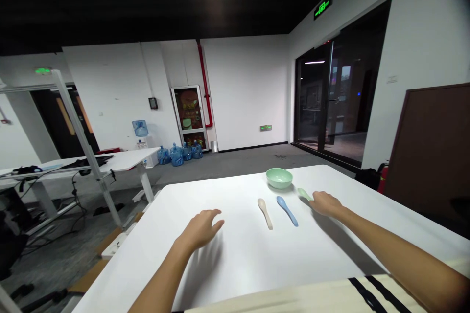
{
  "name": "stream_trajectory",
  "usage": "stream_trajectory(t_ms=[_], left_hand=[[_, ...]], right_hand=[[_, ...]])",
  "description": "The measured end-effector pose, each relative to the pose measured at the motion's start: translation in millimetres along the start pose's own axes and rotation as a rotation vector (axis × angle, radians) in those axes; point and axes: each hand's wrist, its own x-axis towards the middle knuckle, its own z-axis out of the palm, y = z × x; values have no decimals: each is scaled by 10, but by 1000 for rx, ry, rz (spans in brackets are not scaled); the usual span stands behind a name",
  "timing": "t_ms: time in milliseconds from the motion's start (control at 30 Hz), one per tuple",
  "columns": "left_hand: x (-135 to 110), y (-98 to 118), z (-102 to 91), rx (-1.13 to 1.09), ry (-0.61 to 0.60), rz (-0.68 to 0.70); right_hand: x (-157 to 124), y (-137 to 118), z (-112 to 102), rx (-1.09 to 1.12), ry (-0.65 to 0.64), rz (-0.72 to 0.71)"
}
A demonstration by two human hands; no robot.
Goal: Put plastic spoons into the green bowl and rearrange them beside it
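Observation:
My right hand (325,203) is closed round the handle of a green spoon (303,193), whose bowl end points to the far left. Just beyond the spoon's tip a light green bowl (279,179) sits upright on the white table. A blue spoon (287,211) and a beige spoon (265,213) lie side by side in front of the bowl, handles toward me. On the left, my left hand (204,228) hovers over the table with thumb and fingers apart, holding nothing. The beige spoon is the thing nearest to it.
The white table (235,259) has rounded far corners. Left of it are a metal frame post (86,146), another white table (127,157) and cardboard on the floor. Blue water bottles (176,155) stand by the far wall; a brown board (433,151) is at right.

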Motion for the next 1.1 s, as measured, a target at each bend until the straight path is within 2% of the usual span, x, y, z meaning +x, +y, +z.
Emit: stream_trajectory(t_ms=[1100], left_hand=[[32,-3,17,1,0,5]], right_hand=[[10,-19,112,-37,-44,-13]])
